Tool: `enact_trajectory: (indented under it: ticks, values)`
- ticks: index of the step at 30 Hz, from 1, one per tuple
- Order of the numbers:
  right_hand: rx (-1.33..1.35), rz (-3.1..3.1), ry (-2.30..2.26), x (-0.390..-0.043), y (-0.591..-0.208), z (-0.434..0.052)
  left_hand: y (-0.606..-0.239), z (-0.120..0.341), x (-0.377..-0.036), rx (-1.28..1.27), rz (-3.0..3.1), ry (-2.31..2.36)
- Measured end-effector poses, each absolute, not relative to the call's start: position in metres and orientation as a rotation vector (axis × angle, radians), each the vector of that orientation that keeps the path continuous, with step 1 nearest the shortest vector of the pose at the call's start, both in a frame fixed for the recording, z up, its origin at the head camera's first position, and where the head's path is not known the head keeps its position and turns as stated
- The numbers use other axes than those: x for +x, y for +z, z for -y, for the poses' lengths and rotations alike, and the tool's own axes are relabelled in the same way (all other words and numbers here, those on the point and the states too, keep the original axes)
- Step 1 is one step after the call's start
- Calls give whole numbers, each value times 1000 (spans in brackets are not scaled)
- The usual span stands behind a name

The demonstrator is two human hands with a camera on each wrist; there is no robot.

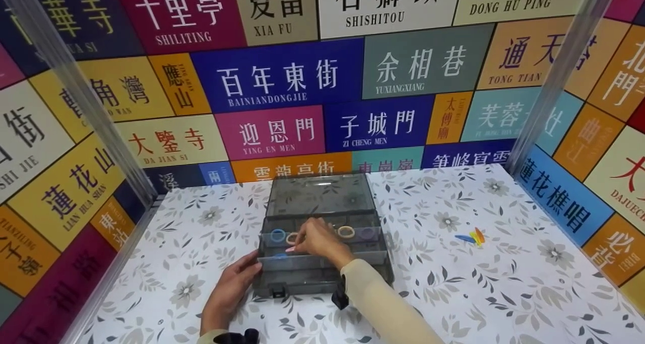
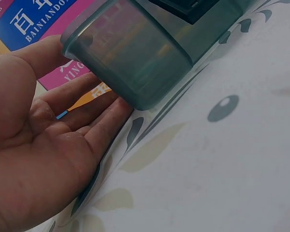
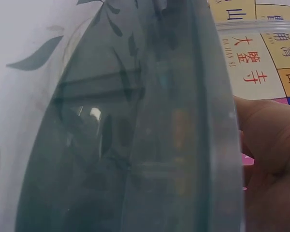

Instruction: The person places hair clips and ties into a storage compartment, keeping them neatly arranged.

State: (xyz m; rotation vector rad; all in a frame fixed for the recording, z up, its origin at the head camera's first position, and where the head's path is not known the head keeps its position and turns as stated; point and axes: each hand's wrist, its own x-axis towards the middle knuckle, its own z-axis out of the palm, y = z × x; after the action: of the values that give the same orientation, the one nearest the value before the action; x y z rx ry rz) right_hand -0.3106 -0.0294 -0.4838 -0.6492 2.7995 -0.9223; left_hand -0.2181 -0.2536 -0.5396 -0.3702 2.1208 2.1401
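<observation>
A smoky see-through compartment box (image 1: 322,279) sits on the floral table with its lid (image 1: 320,195) folded back. Its middle row holds a blue ring (image 1: 277,235), a beige ring (image 1: 346,231) and a purple ring (image 1: 368,231). My right hand (image 1: 317,239) reaches into that row, its fingertips down on a small tan ring (image 1: 292,238); whether they pinch it is hidden. My left hand (image 1: 234,286) rests against the box's front left corner. In the left wrist view its straight fingers (image 2: 94,121) lie along the box (image 2: 135,53), with the thumb on the box's edge.
A few small coloured pieces (image 1: 473,237), blue, yellow and orange, lie on the table (image 1: 504,293) to the right of the box. Walls with coloured sign panels (image 1: 282,79) close the table in at the back and on both sides. The right wrist view shows mostly the box wall (image 3: 150,145).
</observation>
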Motion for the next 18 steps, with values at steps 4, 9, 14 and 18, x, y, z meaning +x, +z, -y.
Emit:
enact_trajectory:
  ticks: [4,9,14,18]
  values:
    - [-636,-2827,-905,-309,-485,30,-540,254,-217,-358,-2131,2132]
    - [-610,-2848,-889,-307,-485,31,-541,253,-217,-355,-2148,2127]
    - [-632,-2867,-866,-306,-486,32,-540,253,-217,-344,-2154,2127]
    - [-639,-2852,-832,-306,-484,33,-540,255,-216,-319,-2141,2131]
